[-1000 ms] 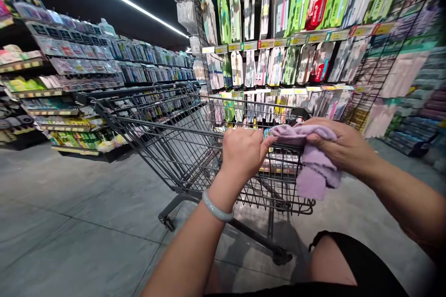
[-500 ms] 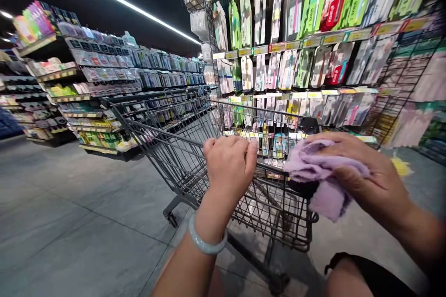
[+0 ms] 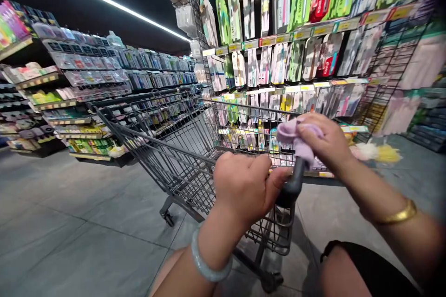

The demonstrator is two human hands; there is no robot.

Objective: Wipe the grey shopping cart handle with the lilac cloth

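The left hand (image 3: 247, 185) wraps the handle (image 3: 293, 184) of the cart (image 3: 156, 148) — probably steadying it — while the right hand (image 3: 322, 141) presses a bunched cloth (image 3: 291, 135) onto the handle's right corner, beside the racks (image 3: 278, 55).

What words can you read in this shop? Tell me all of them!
None can be read for sure.
Hanging packs: print, too blurred.
Red pack: white letters, too blurred.
Yellow price tags: too small.
Far shelves: too far and blurred.
Cloth in right hand: no words.
Cart handle in left hand: no words.
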